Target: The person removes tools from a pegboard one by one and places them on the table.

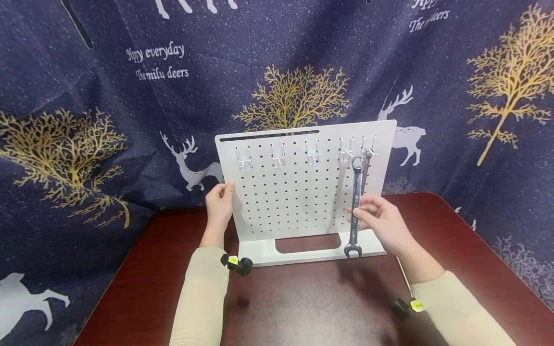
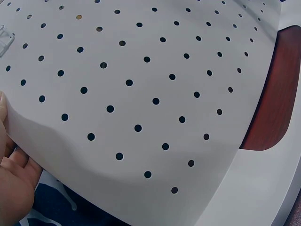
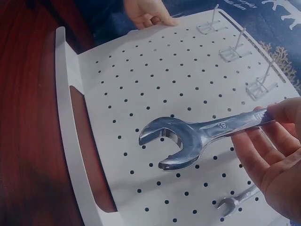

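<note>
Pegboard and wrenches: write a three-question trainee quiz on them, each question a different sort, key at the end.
1. True or false: the left hand grips the pegboard at its edge.

2. In the head view, which end of the wrench in the right hand points down?
A) the ring end
B) the open end
C) neither; it lies level

3. Fill in: in the head view, a second wrench hangs toward the pegboard's ____ side.

Key: 1. True; 2. B; 3. right
</note>
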`<state>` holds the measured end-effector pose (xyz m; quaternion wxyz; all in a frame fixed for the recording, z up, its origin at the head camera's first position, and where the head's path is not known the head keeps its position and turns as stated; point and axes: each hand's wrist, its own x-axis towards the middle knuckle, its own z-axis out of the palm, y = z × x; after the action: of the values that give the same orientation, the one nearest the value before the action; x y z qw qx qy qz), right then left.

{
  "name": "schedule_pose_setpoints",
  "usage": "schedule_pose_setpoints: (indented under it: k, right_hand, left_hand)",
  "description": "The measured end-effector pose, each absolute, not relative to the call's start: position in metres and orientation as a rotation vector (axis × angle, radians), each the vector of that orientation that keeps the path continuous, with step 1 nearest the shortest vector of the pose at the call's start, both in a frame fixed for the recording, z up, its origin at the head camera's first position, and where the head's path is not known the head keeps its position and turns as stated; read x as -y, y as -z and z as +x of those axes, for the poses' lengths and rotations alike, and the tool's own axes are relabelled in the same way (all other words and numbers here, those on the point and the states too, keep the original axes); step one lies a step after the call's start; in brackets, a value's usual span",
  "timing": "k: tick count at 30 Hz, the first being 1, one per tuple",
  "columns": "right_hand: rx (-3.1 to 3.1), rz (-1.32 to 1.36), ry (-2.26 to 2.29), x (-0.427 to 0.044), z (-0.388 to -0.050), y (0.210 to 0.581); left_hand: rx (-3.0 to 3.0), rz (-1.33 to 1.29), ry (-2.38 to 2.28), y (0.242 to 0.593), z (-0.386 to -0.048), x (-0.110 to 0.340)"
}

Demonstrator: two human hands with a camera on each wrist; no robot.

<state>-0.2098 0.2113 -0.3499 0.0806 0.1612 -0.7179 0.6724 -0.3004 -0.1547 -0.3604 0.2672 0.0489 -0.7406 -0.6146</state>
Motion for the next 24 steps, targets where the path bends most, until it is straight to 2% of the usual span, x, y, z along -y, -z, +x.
schedule_pose_setpoints:
  k: [7,16,24]
  right_hand:
    - [2.07,0.506,-2.044,-0.215,-0.203,0.35]
    - [2.191,0.4,-1.918,-0.233,-0.193,0.35]
    - [2.043,0.462,-2.013,-0.253,-0.192,0.358]
  left_hand:
    - [1.984,0.122,1.682,0.359,-0.299,0.154]
    - [2.003,0.132,1.681,0.362,-0.302,0.155]
    - [2.002,0.137,1.683,0.362,-0.302,0.155]
